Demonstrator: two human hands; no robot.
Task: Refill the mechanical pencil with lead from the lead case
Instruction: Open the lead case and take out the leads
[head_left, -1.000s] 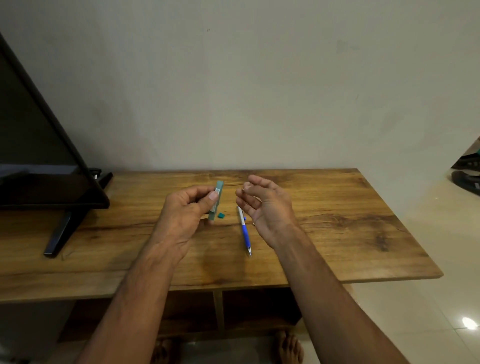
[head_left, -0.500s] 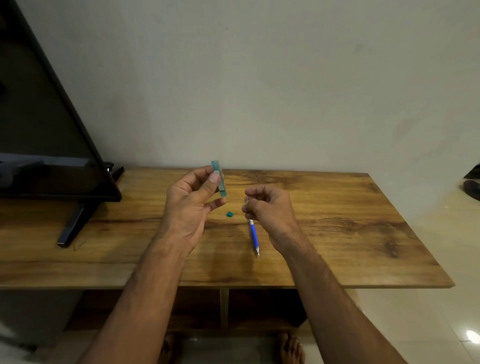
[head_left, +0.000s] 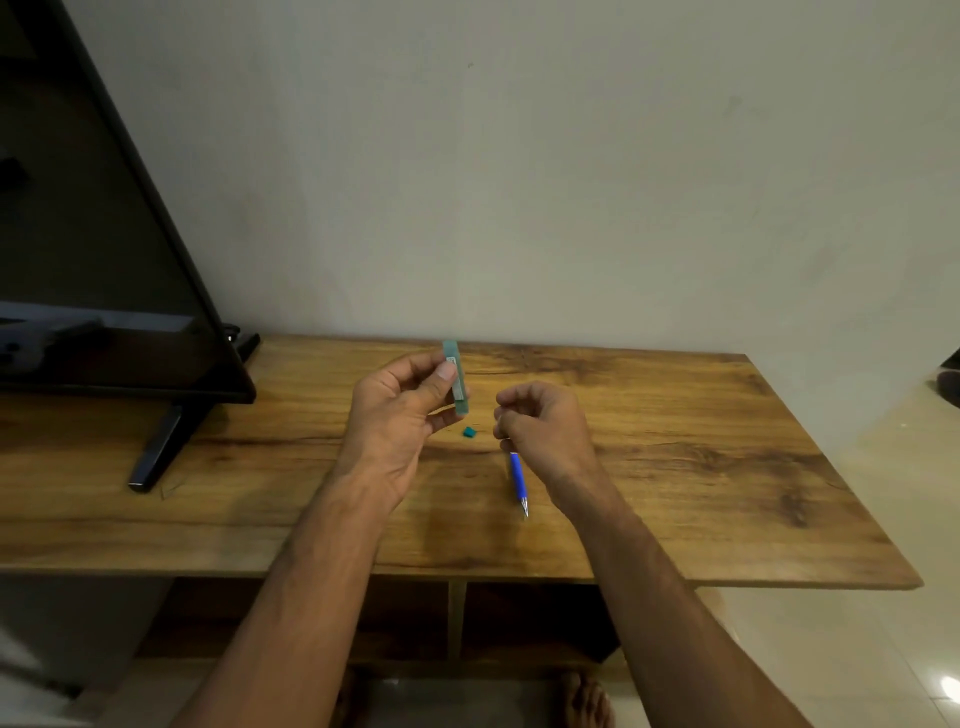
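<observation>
My left hand (head_left: 400, 415) holds a slim teal lead case (head_left: 456, 376) upright between thumb and fingers, above the wooden table (head_left: 701, 467). My right hand (head_left: 545, 431) hovers just right of the case with its fingertips pinched together; a lead between them is too thin to make out. A blue mechanical pencil (head_left: 518, 480) lies on the table, tip toward me, its upper end hidden under my right hand. A small teal cap (head_left: 470, 432) rests on the table between my hands.
A black television (head_left: 93, 260) stands at the table's left end on a dark foot (head_left: 156, 447). A plain wall runs behind the table. Pale floor tiles lie to the right, and bare feet show below the front edge.
My left hand lifted the lead case and turned it upright. My right hand's fingers closed from loosely curled into a pinch. Pencil and cap stayed where they were.
</observation>
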